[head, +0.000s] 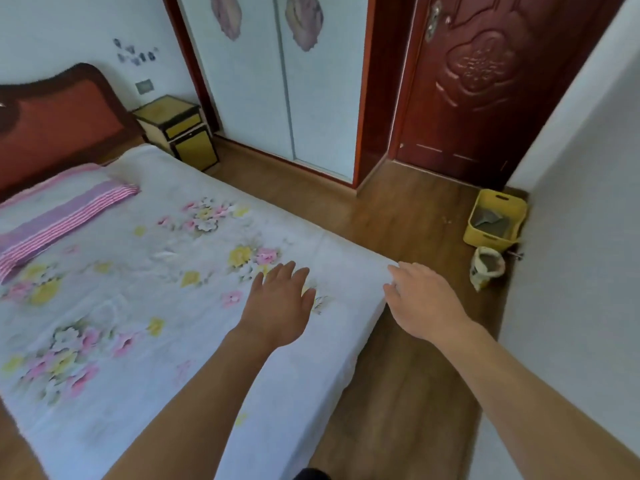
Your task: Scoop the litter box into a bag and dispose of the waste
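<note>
Both hands are empty, with fingers loosely spread. The left hand (pixel 280 303) is above the bed (pixel 156 278) and the right hand (pixel 424 301) is at the bed's corner. The yellow litter box (pixel 485 239) sits on the floor, ahead and right of the right hand and well apart. An open bag (pixel 483 275) stands just nearer. The right hand is closer, so it probably leads.

So the bed (pixel 173 271) is on my left, nightstand (pixel 180 129) beside its headboard (pixel 52 123). The litter box (pixel 488 237) sits in the far right corner by the door (pixel 485 81), bag (pixel 483 275) just in front, and the wardrobe (pixel 277 98) is left of the door.
</note>
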A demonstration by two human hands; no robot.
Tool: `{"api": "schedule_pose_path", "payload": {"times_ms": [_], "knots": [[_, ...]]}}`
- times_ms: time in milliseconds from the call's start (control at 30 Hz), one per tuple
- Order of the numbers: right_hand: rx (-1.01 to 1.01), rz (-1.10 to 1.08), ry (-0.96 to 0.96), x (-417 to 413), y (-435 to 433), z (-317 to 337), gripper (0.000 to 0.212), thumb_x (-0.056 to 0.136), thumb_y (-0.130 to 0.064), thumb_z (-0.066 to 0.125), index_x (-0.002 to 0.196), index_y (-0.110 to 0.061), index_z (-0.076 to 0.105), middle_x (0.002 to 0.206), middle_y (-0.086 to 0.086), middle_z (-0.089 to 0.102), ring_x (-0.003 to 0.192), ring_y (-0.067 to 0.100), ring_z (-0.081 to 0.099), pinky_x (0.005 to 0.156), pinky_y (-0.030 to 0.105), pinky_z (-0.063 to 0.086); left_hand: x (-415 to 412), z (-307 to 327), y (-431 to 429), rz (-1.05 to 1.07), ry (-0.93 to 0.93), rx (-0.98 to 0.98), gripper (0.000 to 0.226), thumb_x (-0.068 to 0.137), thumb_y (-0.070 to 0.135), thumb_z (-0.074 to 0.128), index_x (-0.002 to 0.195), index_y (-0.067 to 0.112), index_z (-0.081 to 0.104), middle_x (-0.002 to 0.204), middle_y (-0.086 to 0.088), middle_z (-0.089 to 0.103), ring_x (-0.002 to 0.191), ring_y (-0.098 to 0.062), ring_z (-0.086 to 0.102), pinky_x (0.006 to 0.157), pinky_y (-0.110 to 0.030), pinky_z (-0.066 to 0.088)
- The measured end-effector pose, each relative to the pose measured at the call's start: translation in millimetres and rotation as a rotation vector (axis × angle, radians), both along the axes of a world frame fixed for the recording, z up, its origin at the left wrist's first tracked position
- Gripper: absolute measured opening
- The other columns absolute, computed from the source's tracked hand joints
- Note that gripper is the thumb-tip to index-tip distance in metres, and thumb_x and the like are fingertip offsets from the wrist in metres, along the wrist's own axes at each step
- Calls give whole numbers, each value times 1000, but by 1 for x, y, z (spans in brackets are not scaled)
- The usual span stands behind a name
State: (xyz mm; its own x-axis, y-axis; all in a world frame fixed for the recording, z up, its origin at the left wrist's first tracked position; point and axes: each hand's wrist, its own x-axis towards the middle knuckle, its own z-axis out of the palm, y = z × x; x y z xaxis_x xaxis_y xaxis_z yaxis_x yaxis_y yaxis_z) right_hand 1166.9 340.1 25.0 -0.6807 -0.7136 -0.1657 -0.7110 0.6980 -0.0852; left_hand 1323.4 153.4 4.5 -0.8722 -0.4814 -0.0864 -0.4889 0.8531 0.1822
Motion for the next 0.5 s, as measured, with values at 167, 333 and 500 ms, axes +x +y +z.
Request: {"api": "schedule_pose_path", "payload": {"times_ms": [167, 333, 500], "knots": [[-18, -122, -24, -85, 7, -8, 53, 102, -49, 28, 148, -25, 38, 155, -2, 40, 142, 20, 37, 115, 36, 32, -105, -2, -17, -88, -20, 16, 51, 102, 42, 30, 149, 22, 33, 159, -4, 29, 147, -23, 22, 120, -51, 17], [-29, -263, -25, -185, 4, -18, 55, 102, -48, 27, 151, -24, 34, 158, -1, 35, 146, 20, 31, 118, 39, 30, -230, -12, -41, -201, -13, 43, 50, 102, 44, 29, 147, 24, 36, 156, -3, 35, 146, -24, 28, 118, -52, 23], [-59, -408, -12, -280, 5, -20, 54, 102, -48, 26, 150, -24, 36, 156, -2, 37, 144, 21, 34, 117, 40, 32, -351, -3, -60, -316, -37, 33, 48, 99, 52, 25, 139, 30, 41, 152, 3, 40, 142, -23, 34, 116, -52, 29]]}}
